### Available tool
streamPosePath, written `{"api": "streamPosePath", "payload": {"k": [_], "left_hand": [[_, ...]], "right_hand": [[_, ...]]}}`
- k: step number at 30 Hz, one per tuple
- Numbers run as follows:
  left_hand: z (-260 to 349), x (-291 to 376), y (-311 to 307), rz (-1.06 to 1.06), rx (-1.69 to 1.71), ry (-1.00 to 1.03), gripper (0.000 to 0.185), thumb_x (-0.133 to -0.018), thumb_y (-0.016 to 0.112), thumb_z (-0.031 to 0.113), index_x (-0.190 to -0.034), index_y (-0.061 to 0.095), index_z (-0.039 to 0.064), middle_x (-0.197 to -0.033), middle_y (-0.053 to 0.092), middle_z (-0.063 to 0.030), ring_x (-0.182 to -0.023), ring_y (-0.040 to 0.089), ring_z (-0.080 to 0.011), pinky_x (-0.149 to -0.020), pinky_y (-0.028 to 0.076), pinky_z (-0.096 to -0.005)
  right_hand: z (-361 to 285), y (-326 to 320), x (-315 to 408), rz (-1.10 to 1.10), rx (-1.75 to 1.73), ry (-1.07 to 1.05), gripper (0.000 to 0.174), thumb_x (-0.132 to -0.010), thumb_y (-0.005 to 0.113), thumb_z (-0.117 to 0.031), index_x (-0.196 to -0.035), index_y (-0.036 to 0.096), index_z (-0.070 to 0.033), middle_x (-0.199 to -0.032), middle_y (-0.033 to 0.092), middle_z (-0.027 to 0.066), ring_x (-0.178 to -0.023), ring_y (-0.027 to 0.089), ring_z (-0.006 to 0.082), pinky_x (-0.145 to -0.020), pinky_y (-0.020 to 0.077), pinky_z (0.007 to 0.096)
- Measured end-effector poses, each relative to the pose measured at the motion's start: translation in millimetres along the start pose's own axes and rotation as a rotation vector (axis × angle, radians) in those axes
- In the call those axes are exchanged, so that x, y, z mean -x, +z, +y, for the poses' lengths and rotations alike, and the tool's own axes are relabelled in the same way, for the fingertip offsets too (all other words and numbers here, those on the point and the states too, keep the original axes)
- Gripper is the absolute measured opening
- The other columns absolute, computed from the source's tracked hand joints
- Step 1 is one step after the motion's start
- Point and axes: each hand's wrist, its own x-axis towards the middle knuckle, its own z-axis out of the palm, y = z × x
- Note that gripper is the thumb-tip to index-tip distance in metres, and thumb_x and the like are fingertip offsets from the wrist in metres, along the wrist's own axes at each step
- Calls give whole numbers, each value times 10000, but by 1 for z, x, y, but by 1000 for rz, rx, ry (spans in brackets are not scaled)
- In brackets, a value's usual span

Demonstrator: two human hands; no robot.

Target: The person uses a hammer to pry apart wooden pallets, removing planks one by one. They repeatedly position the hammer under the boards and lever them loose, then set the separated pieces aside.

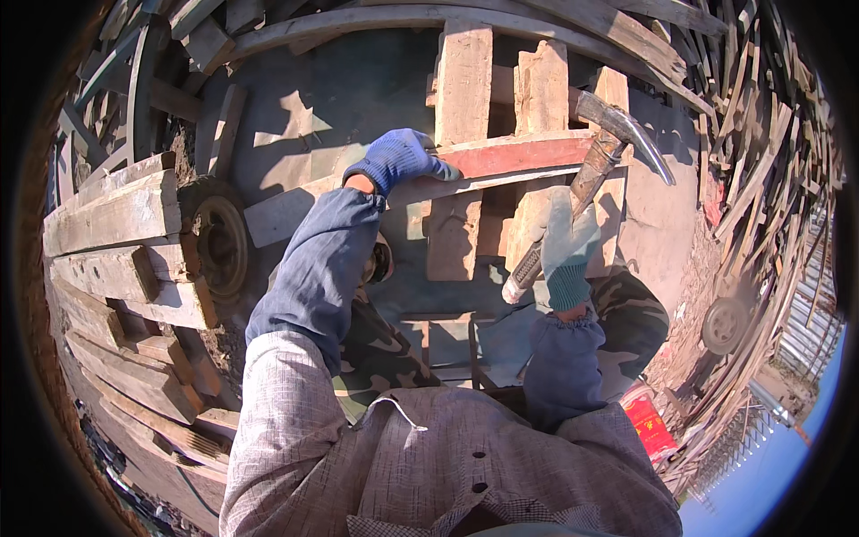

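Observation:
My left hand [402, 161], in a blue knitted work glove, grips a long wooden board [517, 158] whose side is partly red. My right hand [570, 235], in a pale green glove, is closed round the worn handle of a claw hammer [621, 127]. The hammer's metal head is raised at the upper right, over the board's right end in this view. The board lies across several short wooden planks [463, 80], which also cross another piece of timber behind it.
Stacked timber beams [114, 208] stand at the left beside a wheel [220, 245]. A large heap of thin wooden strips [758, 168] fills the right side, with another wheel [726, 325] near it. A red packet [647, 423] lies at the lower right. Long boards [376, 20] curve across the top.

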Motion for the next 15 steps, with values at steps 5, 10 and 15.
{"api": "streamPosePath", "payload": {"k": [5, 10, 15], "left_hand": [[3, -1, 2, 35, -42, 1, 805, -721, 915, 614, -1300, 787, 70, -1161, 814, -168, -1059, 779, -318, -935, 586, -403], [4, 3, 3, 31, -38, -16, 813, -697, 929, 647, -1280, 802, 95, -1144, 820, -145, -1045, 780, -313, -942, 582, -399], [7, 5, 0, 12, -26, -28, 834, -693, 932, 642, -1286, 794, 71, -1149, 817, -156, -1047, 779, -318, -946, 581, -405]], "right_hand": [[16, 19, -46, -151, 775, -56, 498, -1074, 655, -452, -1019, 674, 43, -702, 680, 153, -607, 708, 209, -559, 532, 366], [-2, -33, -35, -269, 279, -201, 525, -1089, 632, -495, -1090, 700, 26, -704, 659, 78, -637, 676, 142, -562, 537, 312], [30, -32, -35, -248, 434, -160, 612, -1095, 577, -589, -1102, 733, 3, -726, 668, 70, -682, 676, 138, -615, 542, 302]]}}
